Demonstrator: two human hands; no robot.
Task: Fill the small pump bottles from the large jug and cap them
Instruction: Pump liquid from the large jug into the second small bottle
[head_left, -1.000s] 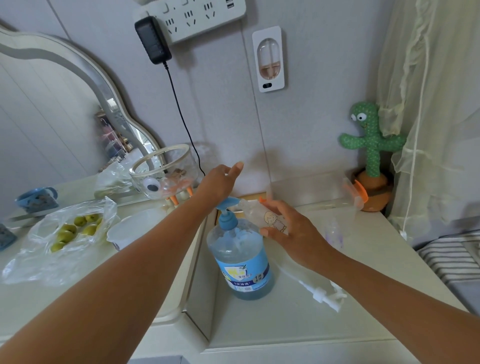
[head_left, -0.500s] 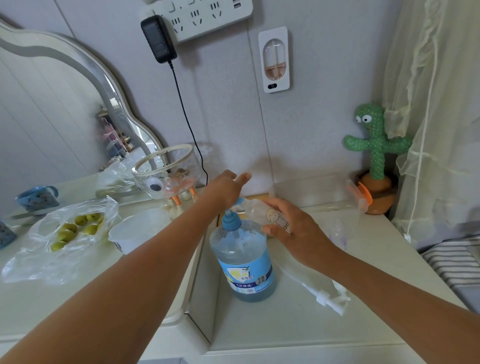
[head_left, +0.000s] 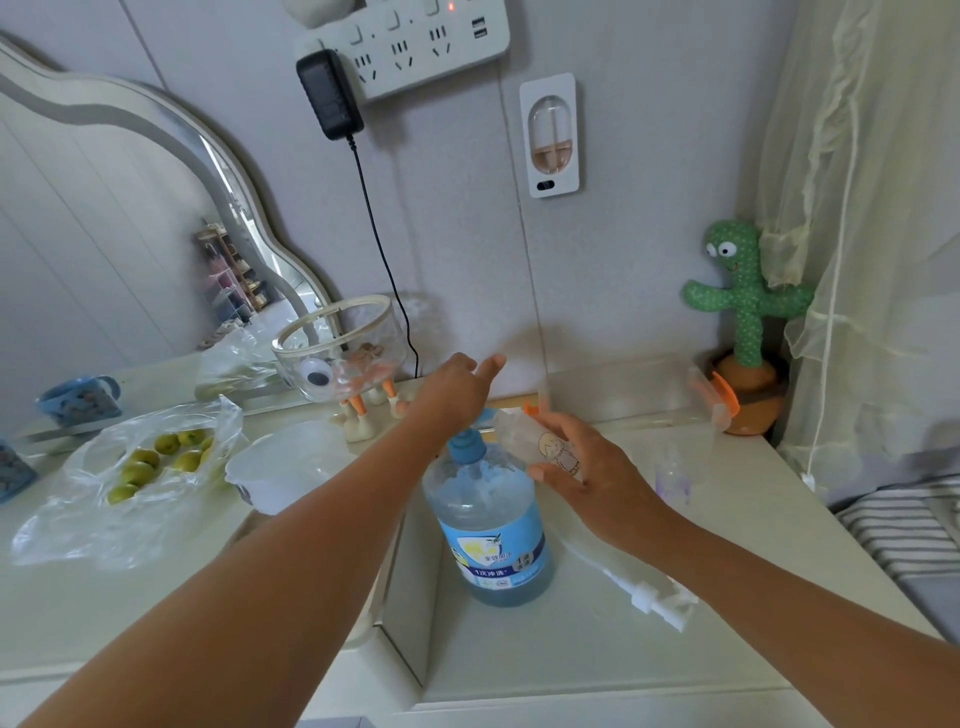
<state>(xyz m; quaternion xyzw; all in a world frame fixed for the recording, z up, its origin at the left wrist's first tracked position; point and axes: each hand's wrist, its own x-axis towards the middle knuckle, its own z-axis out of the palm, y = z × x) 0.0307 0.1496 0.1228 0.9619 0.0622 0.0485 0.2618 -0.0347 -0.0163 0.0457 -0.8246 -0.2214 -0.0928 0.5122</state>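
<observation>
The large jug (head_left: 493, 540) of blue liquid stands on the white cabinet top, its blue pump head under my left hand (head_left: 457, 392). That hand presses down on the pump with its palm, fingers straight. My right hand (head_left: 587, 467) grips a small clear bottle (head_left: 524, 431) with a cartoon figure, tilted, its mouth at the pump spout. A white pump cap (head_left: 654, 600) with its tube lies on the cabinet top to the right of the jug. Another small clear bottle (head_left: 672, 475) stands further right.
On the left counter lie a plastic bag of green fruit (head_left: 150, 462), a white bowl (head_left: 280, 467) and a glass bowl on feet (head_left: 343, 353). A cactus toy (head_left: 748, 322) stands in the back right corner beside a curtain (head_left: 872, 234). A mirror (head_left: 130, 234) leans at left.
My left hand has come down from above the pump head onto it. My right hand holds the small bottle at the spout throughout. The camera has tilted slightly.
</observation>
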